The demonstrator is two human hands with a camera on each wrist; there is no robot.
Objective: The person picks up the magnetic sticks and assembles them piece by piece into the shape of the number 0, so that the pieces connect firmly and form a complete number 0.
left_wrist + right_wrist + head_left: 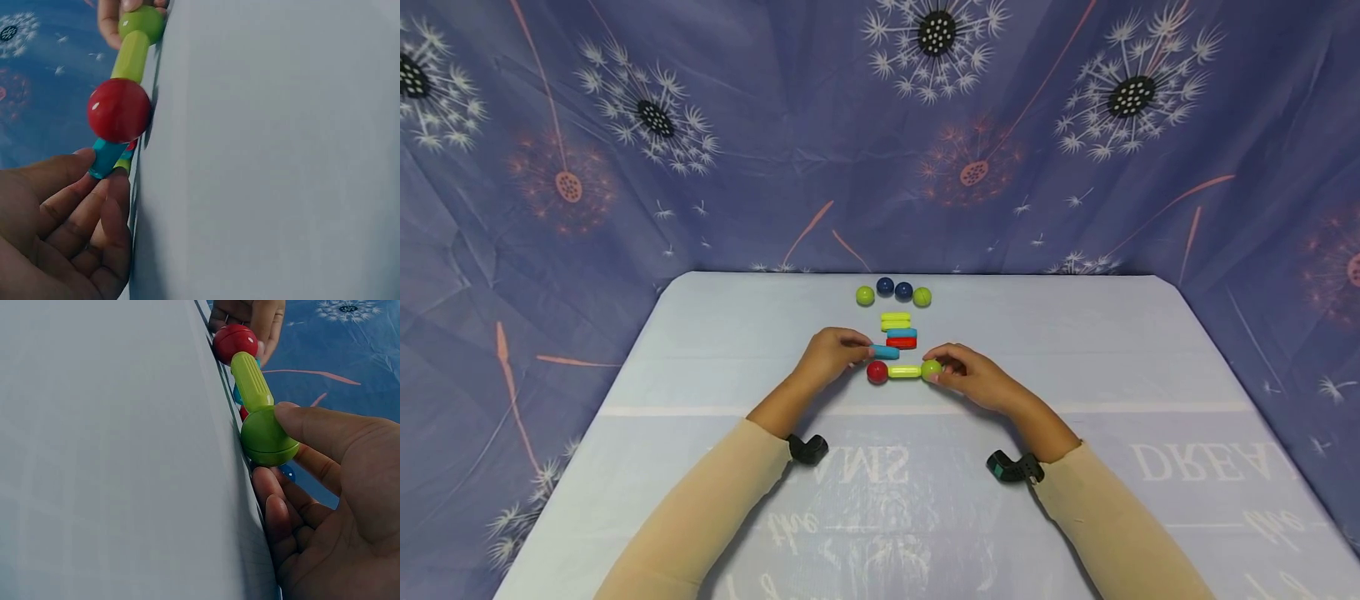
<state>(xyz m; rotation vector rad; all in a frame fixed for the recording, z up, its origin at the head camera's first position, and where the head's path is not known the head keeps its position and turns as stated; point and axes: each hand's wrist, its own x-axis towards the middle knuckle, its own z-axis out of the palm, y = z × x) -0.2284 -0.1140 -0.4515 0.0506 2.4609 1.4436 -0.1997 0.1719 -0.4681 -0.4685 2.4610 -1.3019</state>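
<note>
My left hand (831,358) pinches a light-blue rod (886,352) by its left end, between thumb and fingers. Just in front of that rod, a red ball (877,372), a yellow-green ridged rod (904,372) and a green ball (931,370) stand joined in a row. My right hand (976,379) grips the green ball, thumb on one side and fingers on the other. Seen from the left wrist, the blue rod (107,157) is partly hidden behind the red ball (120,110).
Behind the hands lie two yellow-green rods (895,322), another light-blue rod (902,333) and a red rod (902,342). Two dark-blue balls (885,287) and two green balls (865,296) sit near the back edge of the white-covered table (737,333). A patterned blue cloth (775,167) hangs behind.
</note>
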